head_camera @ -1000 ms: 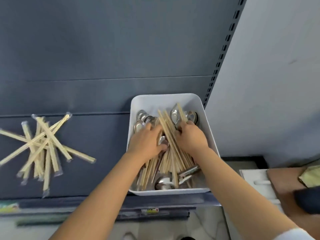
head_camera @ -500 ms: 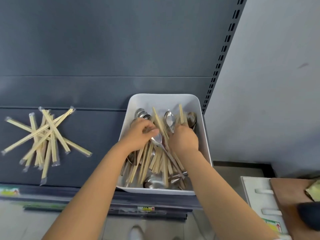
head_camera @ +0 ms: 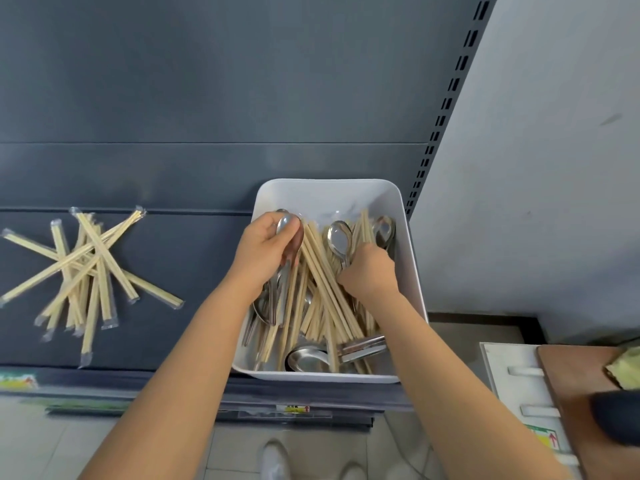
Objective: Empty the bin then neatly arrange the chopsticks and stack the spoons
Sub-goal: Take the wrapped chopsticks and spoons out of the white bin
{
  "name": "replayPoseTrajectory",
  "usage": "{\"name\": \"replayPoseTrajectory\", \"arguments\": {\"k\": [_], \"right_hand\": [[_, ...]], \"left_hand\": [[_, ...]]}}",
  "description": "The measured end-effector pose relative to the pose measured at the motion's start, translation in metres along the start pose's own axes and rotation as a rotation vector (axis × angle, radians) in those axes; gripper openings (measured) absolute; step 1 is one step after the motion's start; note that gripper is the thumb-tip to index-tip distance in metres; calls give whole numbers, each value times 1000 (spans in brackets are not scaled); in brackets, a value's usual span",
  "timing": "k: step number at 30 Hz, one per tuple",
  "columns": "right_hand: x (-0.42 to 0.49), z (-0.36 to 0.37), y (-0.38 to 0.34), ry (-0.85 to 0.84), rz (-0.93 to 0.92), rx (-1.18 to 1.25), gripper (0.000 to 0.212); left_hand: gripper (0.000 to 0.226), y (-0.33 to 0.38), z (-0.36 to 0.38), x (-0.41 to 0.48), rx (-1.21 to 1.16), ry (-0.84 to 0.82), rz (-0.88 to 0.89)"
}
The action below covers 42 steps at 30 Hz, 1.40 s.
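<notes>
Our left hand (head_camera: 265, 252) grasps shiny steel spoons (head_camera: 286, 224) inside the white rectangular plastic bin (head_camera: 325, 192). Our right hand (head_camera: 370, 273) curls round a single silver spoon (head_camera: 340, 239). Loose bamboo chopsticks (head_camera: 322, 282) lie between our fingers, and plastic-wrapped chopsticks (head_camera: 86, 268) are piled well left of them.

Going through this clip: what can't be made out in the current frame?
All head view.
- Right hand: its fingers are tucked among the chopsticks, so what they hold is hidden.
- Spoons in the left hand: count hidden by its fingers.
- Bin bottom: covered by cutlery and both hands.
- Shelf-edge label: blurred, unreadable.
- Dark object lower right: cut off by the frame edge.
</notes>
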State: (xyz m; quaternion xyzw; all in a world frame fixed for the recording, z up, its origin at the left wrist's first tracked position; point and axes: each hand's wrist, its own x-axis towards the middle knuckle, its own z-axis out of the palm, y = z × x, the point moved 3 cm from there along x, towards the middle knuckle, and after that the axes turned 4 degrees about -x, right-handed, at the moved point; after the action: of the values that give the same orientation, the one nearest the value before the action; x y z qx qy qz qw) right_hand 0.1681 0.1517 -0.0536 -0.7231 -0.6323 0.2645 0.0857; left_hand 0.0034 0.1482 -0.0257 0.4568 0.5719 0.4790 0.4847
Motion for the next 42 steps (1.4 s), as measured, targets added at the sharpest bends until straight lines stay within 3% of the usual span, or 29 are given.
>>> {"name": "replayPoseTrajectory", "arguments": {"k": [5, 8, 13, 18, 25, 32, 37, 42], "right_hand": [[3, 1, 5, 25, 43, 257, 18], [2, -3, 4, 74, 47, 484, 5], [-18, -18, -21, 130, -74, 675, 25], [-56, -11, -97, -78, -297, 775, 22], [-112, 45, -208, -254, -442, 757, 18], [-169, 165, -347, -375, -464, 696, 17], [-180, 260, -435, -313, -412, 638, 18], [-170, 318, -490, -246, -389, 488, 16]], "left_hand": [[20, 1, -1, -2, -8, 14, -26], [17, 0, -1, -3, -132, 17, -114], [24, 17, -12, -23, -422, -35, -108], [27, 42, -63, -43, -439, 130, 17], [25, 40, -189, -81, -327, 347, 64], [12, 2, -368, -121, -271, 469, 53], [11, -35, -502, -129, -172, 565, -10], [18, -64, -591, -116, -27, 565, -144]]}}
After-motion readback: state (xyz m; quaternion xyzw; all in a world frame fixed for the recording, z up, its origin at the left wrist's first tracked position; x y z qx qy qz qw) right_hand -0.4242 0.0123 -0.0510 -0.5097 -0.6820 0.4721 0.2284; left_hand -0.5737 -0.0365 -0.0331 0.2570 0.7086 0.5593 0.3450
